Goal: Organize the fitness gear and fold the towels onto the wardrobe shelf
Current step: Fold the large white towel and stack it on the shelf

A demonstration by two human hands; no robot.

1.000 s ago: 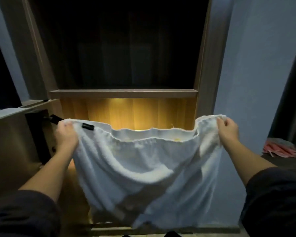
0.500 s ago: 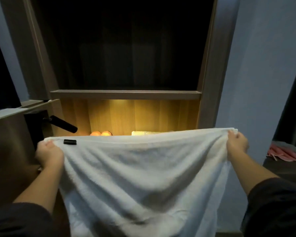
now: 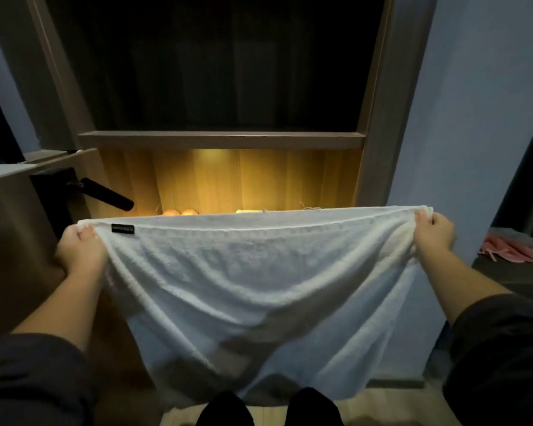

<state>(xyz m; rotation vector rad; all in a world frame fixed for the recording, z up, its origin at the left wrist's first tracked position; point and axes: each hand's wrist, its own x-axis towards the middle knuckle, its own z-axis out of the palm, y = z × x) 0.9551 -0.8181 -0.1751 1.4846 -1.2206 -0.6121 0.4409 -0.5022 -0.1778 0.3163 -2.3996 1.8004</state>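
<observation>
Lit wooden wardrobe shelf (image 3: 222, 139) ahead, dark compartment above. Item: white terry towel (image 3: 259, 287), spread before the shelf; my left hand (image 3: 80, 253) and right hand (image 3: 433, 233) grip its top corners.

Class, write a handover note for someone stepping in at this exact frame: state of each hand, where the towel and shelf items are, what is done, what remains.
Left hand: grips the white towel by its top left corner, beside the black label.
Right hand: grips the top right corner.
Position: the white towel is spread wide, unfolded, hanging in front of the lit wardrobe shelf.
Behind its top edge: two orange round items and a pale item, mostly hidden.
Done: towel held open.
Left: fold it and set it on the lit wardrobe shelf; other gear cannot be judged here.
</observation>
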